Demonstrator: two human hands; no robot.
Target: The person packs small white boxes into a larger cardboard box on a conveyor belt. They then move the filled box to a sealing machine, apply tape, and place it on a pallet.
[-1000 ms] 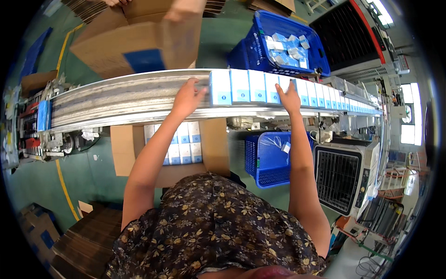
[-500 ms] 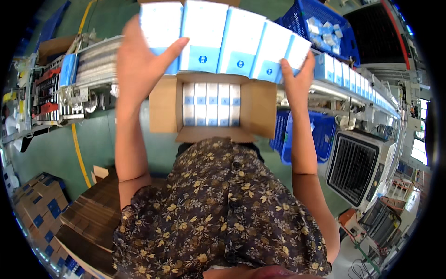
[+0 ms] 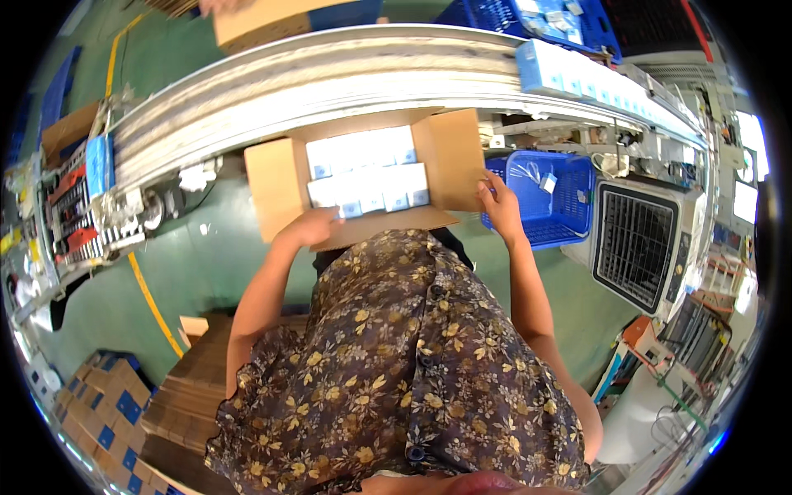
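Note:
A brown cardboard carton (image 3: 456,157) stands with its flaps folded out in front of my body. Inside it, white-and-blue boxes (image 3: 369,191) lie in two rows, washed out by glare. My left hand (image 3: 312,228) reaches over the carton's near left corner, fingers stretched toward the front row; some fingertips are hidden. Beside the outer edge of the right flap is my right hand (image 3: 501,204), thumb and fingers apart, holding nothing. Whether its fingertips touch the flap is hard to make out.
A conveyor (image 3: 330,70) runs behind the carton, with a line of upright boxes (image 3: 577,70) at its right. Blue baskets (image 3: 549,227) stand right of the carton and beyond the conveyor. An air cooler (image 3: 639,243) stands farther right; flattened cardboard (image 3: 186,396) is stacked at lower left.
The row of white-and-blue boxes has left my hands. Both hands have come down and nearer to me, to the carton. Boxes in the carton now look larger and brighter.

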